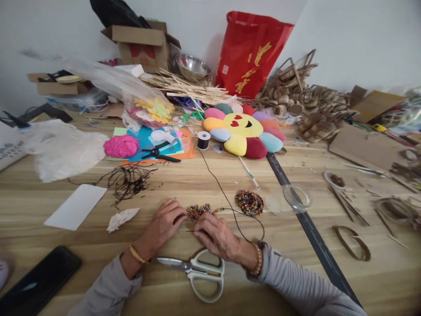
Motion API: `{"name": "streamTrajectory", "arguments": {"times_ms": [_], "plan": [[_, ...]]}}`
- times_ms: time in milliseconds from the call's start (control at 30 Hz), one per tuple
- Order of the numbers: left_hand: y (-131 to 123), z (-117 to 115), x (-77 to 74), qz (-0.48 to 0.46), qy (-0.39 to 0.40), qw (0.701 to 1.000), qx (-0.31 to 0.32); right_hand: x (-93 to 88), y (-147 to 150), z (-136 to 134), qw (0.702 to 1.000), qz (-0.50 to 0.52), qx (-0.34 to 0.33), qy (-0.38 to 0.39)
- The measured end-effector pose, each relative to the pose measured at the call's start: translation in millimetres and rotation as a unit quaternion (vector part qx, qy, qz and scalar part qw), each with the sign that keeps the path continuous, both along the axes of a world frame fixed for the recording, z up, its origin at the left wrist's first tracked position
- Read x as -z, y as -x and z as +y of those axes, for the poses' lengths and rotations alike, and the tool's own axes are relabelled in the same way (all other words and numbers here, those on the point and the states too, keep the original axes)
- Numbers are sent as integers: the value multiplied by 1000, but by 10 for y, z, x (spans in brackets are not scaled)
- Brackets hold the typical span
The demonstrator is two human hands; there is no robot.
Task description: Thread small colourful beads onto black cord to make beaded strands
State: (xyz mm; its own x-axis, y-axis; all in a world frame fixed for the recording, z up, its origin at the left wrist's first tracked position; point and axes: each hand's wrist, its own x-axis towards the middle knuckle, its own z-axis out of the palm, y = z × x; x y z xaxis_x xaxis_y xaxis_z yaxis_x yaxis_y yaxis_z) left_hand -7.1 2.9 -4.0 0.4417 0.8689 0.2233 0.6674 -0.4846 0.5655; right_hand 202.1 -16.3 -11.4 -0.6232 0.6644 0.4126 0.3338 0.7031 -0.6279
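My left hand (164, 226) rests on the wooden table (210, 184) with its fingers curled against a small heap of coloured beads (198, 211). My right hand (217, 237) lies beside it, fingers pinched on a thin dark thread (223, 193) that runs up to a black spool (204, 140). A strung row of beads leads right towards a second, round pile of beads (249, 202). Pale-handled scissors (197, 272) lie just below both hands.
A clear plastic lid (297, 197) lies right of the beads, with a long black ruler (309, 228) beyond. A tangle of dark thread (126, 181), white paper (76, 206) and a black phone (36, 283) lie left. A flower cushion (241, 131), pink yarn (121, 146) and clutter fill the back.
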Motion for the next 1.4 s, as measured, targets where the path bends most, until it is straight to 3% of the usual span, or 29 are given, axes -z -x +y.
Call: {"name": "streamTrajectory", "arguments": {"times_ms": [133,233,400,567,1400], "plan": [[-3,18,-5,-44,16,999,-4,1,-7,20,1000,0,10,5],[24,35,-62,-108,90,990,-11,-2,-22,50,1000,14,14,6],[88,50,-114,-187,251,950,-20,4,-37,80,999,36,16,-3],[91,55,-62,-227,327,917,3,4,-34,80,999,28,24,-14],[71,47,-90,-222,330,917,14,-8,-31,85,1000,-7,11,-23]]}}
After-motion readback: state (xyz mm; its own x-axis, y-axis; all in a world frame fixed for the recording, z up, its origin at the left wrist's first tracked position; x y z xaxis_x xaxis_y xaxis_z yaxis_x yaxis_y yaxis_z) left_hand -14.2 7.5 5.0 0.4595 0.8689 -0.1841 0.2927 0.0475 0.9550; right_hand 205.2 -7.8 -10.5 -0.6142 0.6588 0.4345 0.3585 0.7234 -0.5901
